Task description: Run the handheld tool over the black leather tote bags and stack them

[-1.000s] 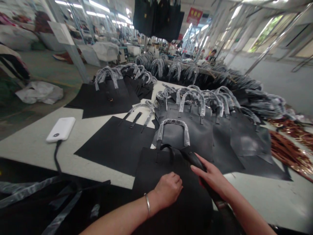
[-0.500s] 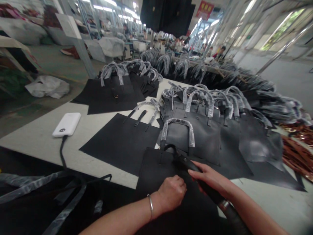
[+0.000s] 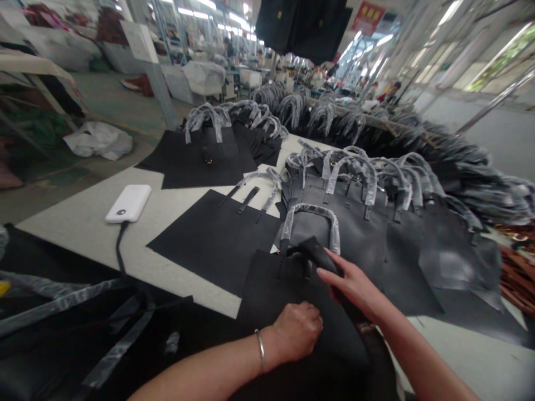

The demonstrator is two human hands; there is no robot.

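My left hand (image 3: pixel 297 332), with a metal bangle (image 3: pixel 261 351) on its wrist, rests curled on a black leather tote panel (image 3: pixel 271 289). My right hand (image 3: pixel 353 287) grips a black handheld tool (image 3: pixel 317 256) whose front end lies over the panel's top edge, near the base of its handle. The tool's rear runs down past my wrist and is partly hidden. Just beyond stands a plastic-wrapped tote handle (image 3: pixel 311 214) on a stack of dark grey totes (image 3: pixel 351 234). Another flat black tote (image 3: pixel 213 242) lies to the left.
A white power bank (image 3: pixel 128 204) with a black cable lies on the white worktable (image 3: pixel 83 223). Dark material with wrapped strips (image 3: pixel 62 312) fills the lower left. Brown straps (image 3: pixel 518 278) lie at right. A rail of wrapped handles (image 3: pixel 355 125) runs behind.
The view has swung, so the table's contents sit further right in the frame. The tool's front end is a little higher over the panel's top edge; my left hand stays on the panel.
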